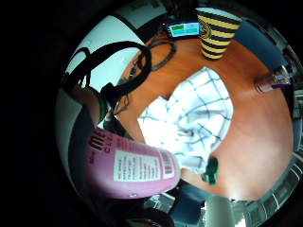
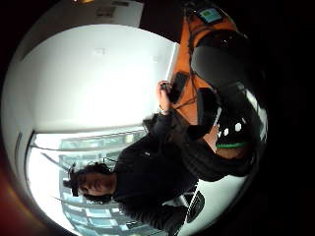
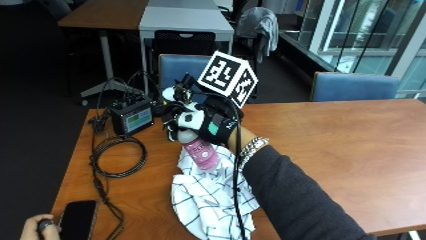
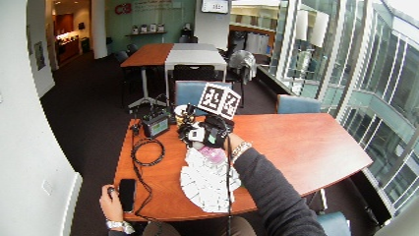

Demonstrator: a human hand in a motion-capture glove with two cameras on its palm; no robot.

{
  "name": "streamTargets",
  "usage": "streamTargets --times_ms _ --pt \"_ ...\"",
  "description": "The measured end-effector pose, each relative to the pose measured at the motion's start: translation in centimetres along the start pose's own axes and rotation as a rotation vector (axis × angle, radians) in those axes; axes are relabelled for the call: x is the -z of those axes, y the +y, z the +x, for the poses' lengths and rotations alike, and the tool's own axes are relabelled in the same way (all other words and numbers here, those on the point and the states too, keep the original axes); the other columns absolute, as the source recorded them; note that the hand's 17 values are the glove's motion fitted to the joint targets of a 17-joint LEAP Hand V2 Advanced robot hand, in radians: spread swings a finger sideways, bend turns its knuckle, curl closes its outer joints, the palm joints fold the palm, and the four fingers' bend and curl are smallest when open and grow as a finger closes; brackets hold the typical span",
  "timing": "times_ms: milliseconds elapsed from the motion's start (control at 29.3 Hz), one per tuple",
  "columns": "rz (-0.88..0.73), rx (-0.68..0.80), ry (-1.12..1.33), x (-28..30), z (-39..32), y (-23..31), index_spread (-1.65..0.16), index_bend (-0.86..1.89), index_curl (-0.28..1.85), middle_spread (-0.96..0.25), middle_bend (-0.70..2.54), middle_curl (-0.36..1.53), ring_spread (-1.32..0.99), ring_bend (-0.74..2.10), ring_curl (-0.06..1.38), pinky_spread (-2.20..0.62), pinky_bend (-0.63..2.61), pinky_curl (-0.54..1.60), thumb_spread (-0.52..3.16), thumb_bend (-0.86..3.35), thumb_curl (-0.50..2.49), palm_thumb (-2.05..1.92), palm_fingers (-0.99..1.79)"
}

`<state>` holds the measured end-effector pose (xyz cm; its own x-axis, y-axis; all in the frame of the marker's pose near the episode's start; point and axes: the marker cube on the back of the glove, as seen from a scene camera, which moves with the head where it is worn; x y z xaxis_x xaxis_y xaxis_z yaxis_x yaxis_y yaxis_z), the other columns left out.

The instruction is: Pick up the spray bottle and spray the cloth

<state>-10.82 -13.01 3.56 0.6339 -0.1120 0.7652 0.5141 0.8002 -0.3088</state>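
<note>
The black-gloved right hand (image 3: 200, 122) grips a pink plastic spray bottle (image 3: 202, 151) — lifted just above the white checked cloth (image 3: 210, 200) on the wooden bench (image 3: 333, 150).

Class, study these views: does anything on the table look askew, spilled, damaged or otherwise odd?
Only the white checked cloth stands out: it lies crumpled, not flat, with one end at the wooden table's near edge. The gloved right hand holds the pink spray bottle over it. No spill or damage shows.

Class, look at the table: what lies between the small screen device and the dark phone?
In the outside view, a coiled black cable lies on the table between the screen device and the phone.
</note>
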Motion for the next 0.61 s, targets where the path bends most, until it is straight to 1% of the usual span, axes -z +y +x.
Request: streamTargets --times_ms 205,375,477,614 --pt "0.247 0.067 -0.316 -1.6 0.7 -1.9 -0.30 0.19 0.52 -0.20 0.58 0.51 -0.19 0.52 0.45 -0.17 0.32 0.40 1.28 -0.01 0.52 0.81 1.20" --pt "0.435 0.042 -0.434 -3.8 2.4 -2.5 -0.29 0.19 0.53 -0.20 0.55 0.51 -0.19 0.52 0.45 -0.13 0.27 0.39 1.29 -0.01 0.52 0.81 1.16" --pt "0.470 0.032 -0.479 -4.6 3.4 -2.7 -0.29 0.17 0.53 -0.20 0.52 0.51 -0.19 0.51 0.45 -0.15 0.29 0.39 1.30 -0.01 0.52 0.81 1.18" --pt "0.457 0.022 -0.454 -5.4 4.7 -2.7 -0.29 0.20 0.54 -0.21 0.48 0.51 -0.19 0.51 0.45 -0.13 0.24 0.39 1.31 -0.01 0.51 0.82 1.12"
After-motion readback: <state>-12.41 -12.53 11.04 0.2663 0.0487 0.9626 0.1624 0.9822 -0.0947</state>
